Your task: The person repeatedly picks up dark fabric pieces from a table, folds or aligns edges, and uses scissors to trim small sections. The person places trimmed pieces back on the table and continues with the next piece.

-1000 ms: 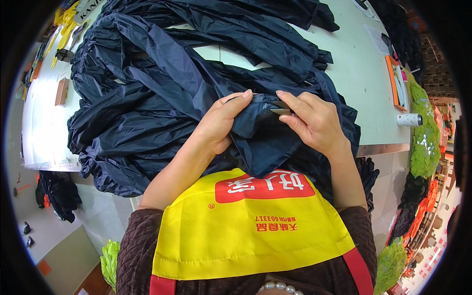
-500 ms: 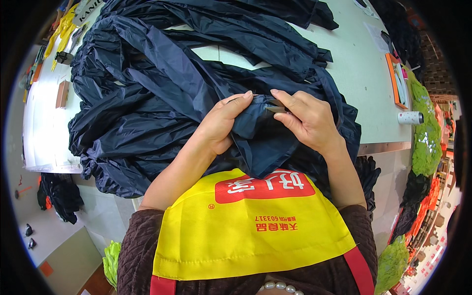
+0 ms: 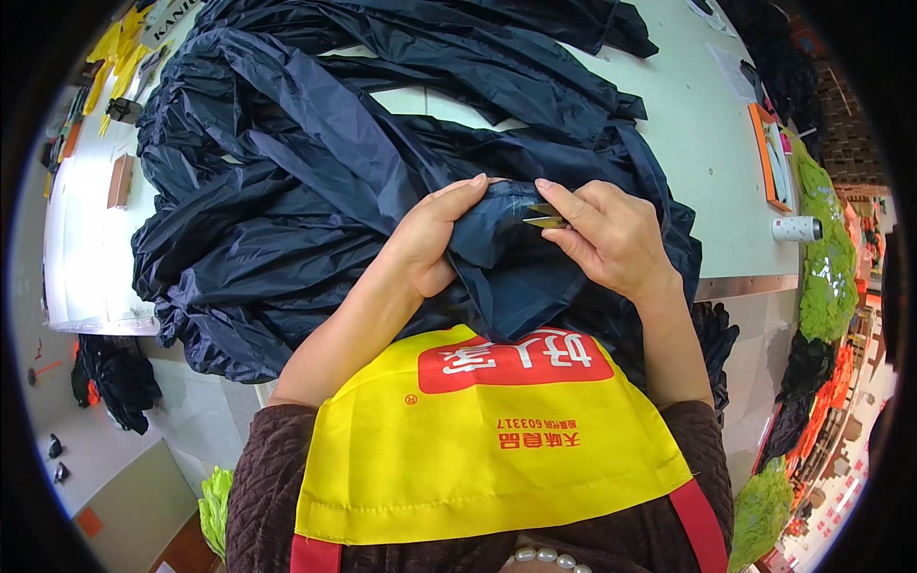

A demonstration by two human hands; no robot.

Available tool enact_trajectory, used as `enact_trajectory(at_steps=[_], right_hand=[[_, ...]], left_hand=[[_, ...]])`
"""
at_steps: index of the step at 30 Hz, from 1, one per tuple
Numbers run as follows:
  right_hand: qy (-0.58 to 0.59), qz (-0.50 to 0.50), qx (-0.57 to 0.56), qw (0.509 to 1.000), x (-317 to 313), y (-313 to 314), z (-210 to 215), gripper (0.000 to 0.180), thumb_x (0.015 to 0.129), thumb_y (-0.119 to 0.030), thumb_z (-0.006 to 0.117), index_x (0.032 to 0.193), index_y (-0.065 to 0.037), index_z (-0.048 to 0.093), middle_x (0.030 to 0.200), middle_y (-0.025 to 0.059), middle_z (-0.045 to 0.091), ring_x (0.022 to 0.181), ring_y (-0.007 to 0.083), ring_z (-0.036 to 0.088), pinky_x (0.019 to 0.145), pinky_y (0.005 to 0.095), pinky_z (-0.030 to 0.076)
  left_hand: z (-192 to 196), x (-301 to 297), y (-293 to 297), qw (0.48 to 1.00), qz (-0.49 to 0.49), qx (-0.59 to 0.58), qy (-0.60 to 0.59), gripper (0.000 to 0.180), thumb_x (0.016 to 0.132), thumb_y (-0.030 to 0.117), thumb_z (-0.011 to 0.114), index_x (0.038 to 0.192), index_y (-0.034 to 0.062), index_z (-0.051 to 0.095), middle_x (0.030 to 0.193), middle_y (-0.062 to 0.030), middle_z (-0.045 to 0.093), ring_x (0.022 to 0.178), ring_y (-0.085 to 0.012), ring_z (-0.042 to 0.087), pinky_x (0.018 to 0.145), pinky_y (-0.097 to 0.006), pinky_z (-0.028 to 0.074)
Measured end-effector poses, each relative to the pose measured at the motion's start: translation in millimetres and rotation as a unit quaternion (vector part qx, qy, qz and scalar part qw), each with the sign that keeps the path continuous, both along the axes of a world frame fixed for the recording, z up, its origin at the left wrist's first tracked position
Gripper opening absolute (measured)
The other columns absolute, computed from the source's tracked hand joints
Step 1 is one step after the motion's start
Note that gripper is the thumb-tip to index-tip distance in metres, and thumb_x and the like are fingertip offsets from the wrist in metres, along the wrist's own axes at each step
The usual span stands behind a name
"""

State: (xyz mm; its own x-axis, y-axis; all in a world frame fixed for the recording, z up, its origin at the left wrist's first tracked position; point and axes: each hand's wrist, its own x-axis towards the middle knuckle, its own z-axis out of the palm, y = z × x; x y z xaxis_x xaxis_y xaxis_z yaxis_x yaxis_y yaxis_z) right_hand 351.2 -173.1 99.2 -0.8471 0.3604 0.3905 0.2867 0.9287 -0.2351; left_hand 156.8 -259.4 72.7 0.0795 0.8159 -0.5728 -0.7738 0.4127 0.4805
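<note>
Navy garments of thin, shiny cloth lie heaped and creased across the table. One edge of this cloth is pinched between the thumb and fingers of my left hand, lifted toward me. My right hand grips a pair of small metal thread snips; their blades point left, spread a little, beside a seam on the held garment. The thumb and forefinger of that hand also rest close to the cloth's upper edge. The handle of the snips is mostly hidden in my palm.
The pale table carries an orange-edged tray and a white cylinder at right, and a brown block at left. Yellow cloth lies far left. Bright green bundles stand beyond the right edge.
My right hand and the snips have shifted slightly right and down along the seam. More of the garment's edge shows between my hands. My left hand has barely moved.
</note>
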Motion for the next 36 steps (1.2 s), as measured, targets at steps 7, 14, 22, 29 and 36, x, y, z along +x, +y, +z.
enact_trajectory(at_steps=[7, 14, 22, 29, 36], right_hand=[[0.001, 0.002, 0.004, 1.0, -1, 1, -4, 0.041, 0.076, -0.023, 0.069, 0.114, -0.008, 0.06, 0.075, 0.0042, 0.053, 0.063, 0.0165, 0.055, 0.054, 0.0263, 0.046], [0.009, -0.02, -0.048, 0.999, -4, -2, -3, 0.039, 0.078, -0.025, 0.068, 0.112, -0.007, 0.061, 0.074, 0.0052, 0.055, 0.062, 0.017, 0.056, 0.052, 0.0259, 0.046], [0.043, 0.004, -0.05, 0.998, -2, 2, -9, 0.035, 0.08, -0.024, 0.066, 0.11, -0.006, 0.061, 0.076, 0.0053, 0.058, 0.063, 0.019, 0.057, 0.054, 0.0265, 0.047], [0.154, -0.037, -0.306, 0.939, -12, 8, 5, 0.033, 0.082, -0.024, 0.066, 0.104, -0.001, 0.06, 0.087, 0.01, 0.06, 0.074, 0.0186, 0.058, 0.065, 0.0242, 0.046], [0.036, -0.099, -0.346, 0.932, -39, 11, -27, 0.025, 0.079, -0.025, 0.067, 0.089, -0.003, 0.058, 0.071, 0.0157, 0.06, 0.065, 0.0313, 0.061, 0.059, 0.0324, 0.047]], left_hand=[[4, 3, 0, 1.0, 0.002, -0.025, 0.011, 0.027, 0.094, 0.026, 0.049, 0.106, 0.0041, 0.059, 0.099, -0.0077, 0.064, 0.084, -0.0147, 0.063, 0.077, -0.027, 0.051], [-1, 5, -4, 0.999, -0.018, 0.023, 0.032, 0.024, 0.093, 0.025, 0.051, 0.103, 0.0048, 0.06, 0.096, -0.006, 0.064, 0.083, -0.0128, 0.062, 0.077, -0.025, 0.05], [-7, 6, -4, 0.999, -0.022, 0.036, 0.033, 0.023, 0.093, 0.024, 0.052, 0.103, 0.0052, 0.061, 0.095, -0.0055, 0.065, 0.083, -0.0126, 0.062, 0.077, -0.026, 0.05], [-16, 10, -2, 0.998, -0.026, 0.057, 0.012, 0.023, 0.093, 0.022, 0.051, 0.103, 0.0043, 0.061, 0.095, -0.0058, 0.065, 0.084, -0.0141, 0.062, 0.077, -0.027, 0.051], [-15, -13, 6, 0.929, -0.177, 0.193, 0.262, 0.032, 0.086, 0.022, 0.058, 0.11, 0.0003, 0.06, 0.1, -0.0058, 0.064, 0.095, -0.0109, 0.056, 0.082, -0.024, 0.043]])
